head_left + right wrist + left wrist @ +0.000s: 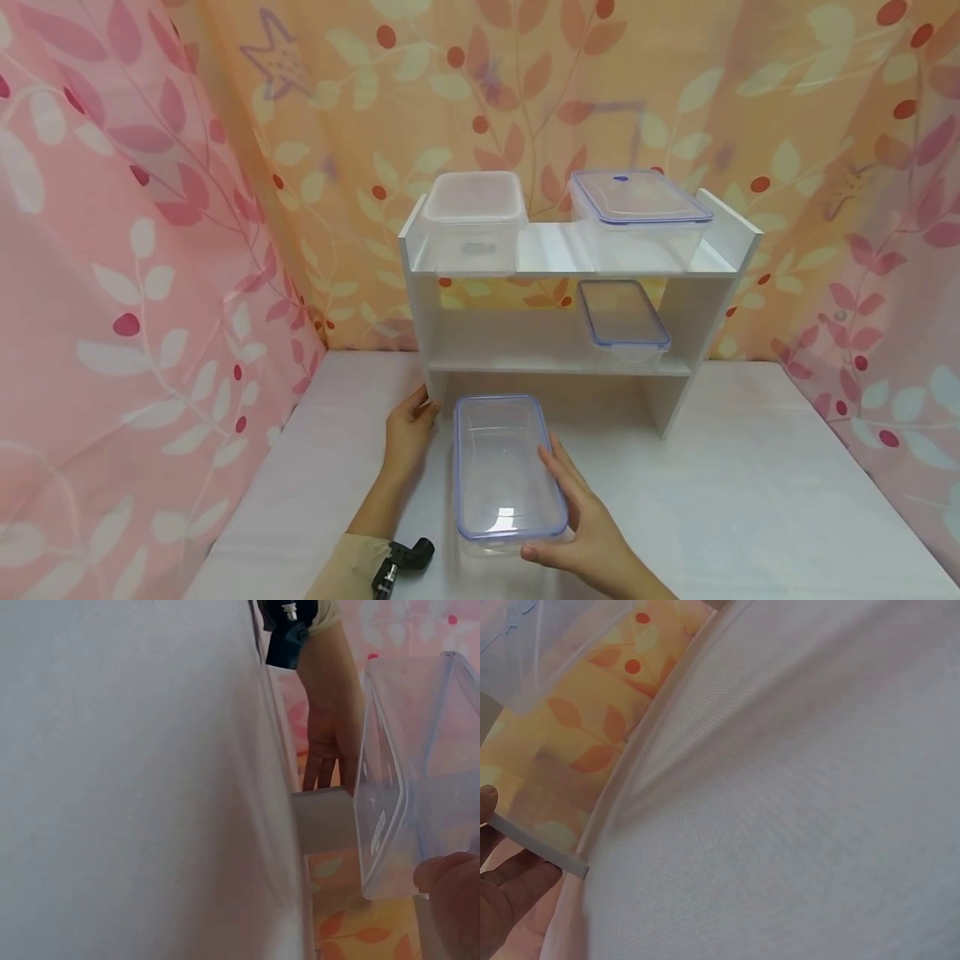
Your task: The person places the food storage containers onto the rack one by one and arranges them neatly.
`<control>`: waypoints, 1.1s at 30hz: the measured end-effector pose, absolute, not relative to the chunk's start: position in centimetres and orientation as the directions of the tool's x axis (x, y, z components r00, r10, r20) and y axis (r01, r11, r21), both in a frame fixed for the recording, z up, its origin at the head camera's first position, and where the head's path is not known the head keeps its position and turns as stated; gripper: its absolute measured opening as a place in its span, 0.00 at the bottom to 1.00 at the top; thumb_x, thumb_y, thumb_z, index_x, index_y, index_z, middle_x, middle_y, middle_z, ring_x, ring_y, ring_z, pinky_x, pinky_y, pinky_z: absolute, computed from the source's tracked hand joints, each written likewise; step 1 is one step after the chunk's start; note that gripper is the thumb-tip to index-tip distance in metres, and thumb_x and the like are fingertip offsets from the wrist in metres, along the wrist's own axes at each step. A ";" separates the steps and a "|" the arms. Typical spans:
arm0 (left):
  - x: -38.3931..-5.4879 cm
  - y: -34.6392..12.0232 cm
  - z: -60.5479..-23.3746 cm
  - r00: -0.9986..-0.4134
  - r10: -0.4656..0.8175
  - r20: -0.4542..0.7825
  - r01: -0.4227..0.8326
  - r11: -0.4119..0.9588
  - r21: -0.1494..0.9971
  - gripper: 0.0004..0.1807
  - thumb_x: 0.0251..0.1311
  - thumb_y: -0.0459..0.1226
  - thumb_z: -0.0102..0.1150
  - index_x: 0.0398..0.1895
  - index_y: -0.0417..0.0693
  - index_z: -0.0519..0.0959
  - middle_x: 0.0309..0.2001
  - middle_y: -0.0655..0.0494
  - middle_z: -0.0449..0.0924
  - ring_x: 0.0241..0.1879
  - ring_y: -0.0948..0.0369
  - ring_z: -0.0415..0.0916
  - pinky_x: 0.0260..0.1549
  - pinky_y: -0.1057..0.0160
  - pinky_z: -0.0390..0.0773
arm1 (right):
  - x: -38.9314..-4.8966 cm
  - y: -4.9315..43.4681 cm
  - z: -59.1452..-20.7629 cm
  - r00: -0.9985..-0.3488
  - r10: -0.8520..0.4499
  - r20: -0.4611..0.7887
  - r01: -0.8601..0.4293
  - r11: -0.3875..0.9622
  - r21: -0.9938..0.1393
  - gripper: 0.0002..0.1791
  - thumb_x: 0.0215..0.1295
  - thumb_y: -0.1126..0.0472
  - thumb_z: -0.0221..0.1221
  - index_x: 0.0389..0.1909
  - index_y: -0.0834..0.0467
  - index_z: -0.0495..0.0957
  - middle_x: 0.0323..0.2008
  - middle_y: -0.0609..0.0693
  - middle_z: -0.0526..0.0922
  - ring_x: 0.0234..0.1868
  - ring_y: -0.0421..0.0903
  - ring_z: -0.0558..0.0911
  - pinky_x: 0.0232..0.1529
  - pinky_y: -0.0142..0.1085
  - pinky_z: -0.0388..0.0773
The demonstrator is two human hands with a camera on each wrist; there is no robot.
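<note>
My right hand grips a clear plastic food container with a blue-rimmed lid, thumb at the near edge and fingers along the right side. In the right wrist view the container hangs above the white tabletop, its underside visible. To its left, my left hand pinches the lower front edge of the left side panel of a white shelf. The left wrist view shows the thumb and fingers on either side of that panel.
A white-lidded container and a larger blue-lidded container stand on the shelf's top. Another blue-rimmed container sits at the right of the middle level. Patterned curtains surround the white tabletop.
</note>
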State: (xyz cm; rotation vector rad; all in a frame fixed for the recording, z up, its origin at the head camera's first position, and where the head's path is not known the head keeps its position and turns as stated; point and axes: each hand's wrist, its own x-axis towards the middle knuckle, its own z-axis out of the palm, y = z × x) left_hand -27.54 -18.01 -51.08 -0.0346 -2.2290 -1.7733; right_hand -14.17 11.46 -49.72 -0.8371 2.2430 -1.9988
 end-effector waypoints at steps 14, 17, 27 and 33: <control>-28.5 -18.2 -53.1 -0.955 -0.170 0.241 0.202 0.222 0.954 0.25 0.71 0.35 0.62 0.70 0.44 0.75 0.65 0.44 0.79 0.60 0.49 0.81 0.51 0.55 0.85 | -13.5 11.6 -47.9 -0.852 -0.417 0.316 -0.356 0.019 -0.934 0.61 0.50 0.66 0.78 0.82 0.51 0.53 0.84 0.44 0.36 0.79 0.43 0.48 0.64 0.32 0.72; -28.4 -18.1 -53.0 -0.954 -0.164 0.251 0.215 0.209 0.954 0.25 0.71 0.34 0.62 0.70 0.42 0.74 0.66 0.42 0.77 0.61 0.47 0.80 0.52 0.53 0.84 | -13.4 11.5 -47.6 -0.845 -0.423 0.327 -0.366 0.011 -0.930 0.61 0.50 0.66 0.78 0.82 0.51 0.53 0.84 0.44 0.36 0.79 0.42 0.49 0.64 0.32 0.73; -28.6 -18.2 -53.0 -0.953 -0.160 0.257 0.220 0.216 0.951 0.26 0.71 0.34 0.62 0.70 0.41 0.74 0.67 0.43 0.76 0.62 0.49 0.80 0.54 0.58 0.83 | -13.4 11.7 -46.6 -0.817 -0.439 0.374 -0.424 0.016 -0.906 0.61 0.49 0.67 0.78 0.82 0.53 0.53 0.84 0.48 0.36 0.79 0.38 0.49 0.65 0.30 0.71; -28.6 -18.3 -53.0 -0.952 -0.161 0.261 0.222 0.223 0.949 0.26 0.70 0.33 0.61 0.70 0.41 0.73 0.68 0.45 0.76 0.62 0.50 0.79 0.55 0.58 0.82 | -13.4 11.7 -45.7 -0.811 -0.441 0.384 -0.429 0.003 -0.903 0.61 0.49 0.69 0.78 0.82 0.53 0.53 0.84 0.48 0.36 0.80 0.40 0.49 0.65 0.31 0.71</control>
